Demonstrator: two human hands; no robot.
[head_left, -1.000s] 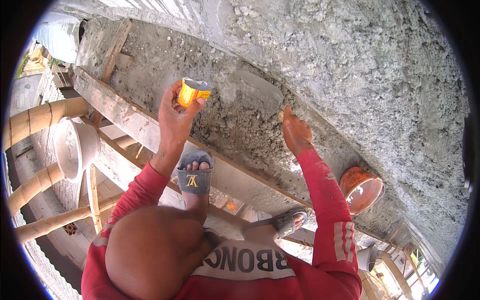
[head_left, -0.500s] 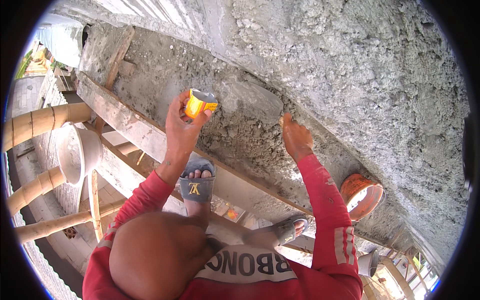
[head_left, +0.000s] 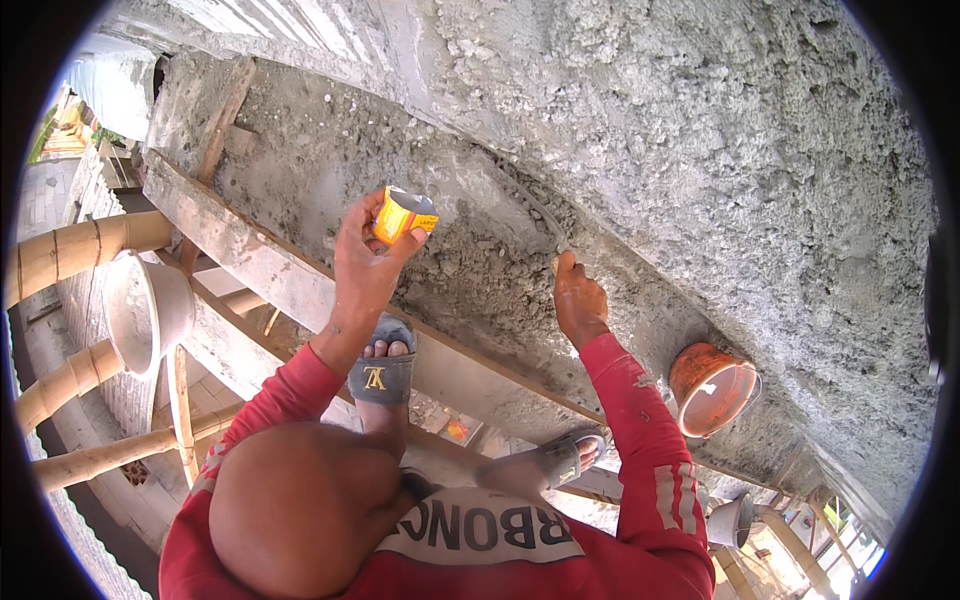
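My left hand (head_left: pixel 368 245) grips a small yellow-and-red open-topped packet (head_left: pixel 404 216) between thumb and fingers, its mouth turned up. Farther right, my right hand (head_left: pixel 580 300) is closed round the handle of a trowel (head_left: pixel 540 212). The trowel's blade reaches away from the fist and shows nearly edge-on, against the lower part of the rough wall. Grey crumbly mortar (head_left: pixel 450 290) lies on the ledge beneath both hands. Most of the trowel handle is hidden in my fist.
The rough cement wall (head_left: pixel 680 150) rises along the right. A plank (head_left: pixel 240 235) edges the ledge, with my sandalled feet by it. An orange bucket (head_left: pixel 712 390) stands right, a white bowl-shaped bucket (head_left: pixel 150 310) left, beside bamboo poles (head_left: pixel 90 250). Gaps show the ground below.
The trowel has turned from showing its flat blade to nearly edge-on, and my right hand has come slightly nearer. My left hand still holds the packet at about the same place.
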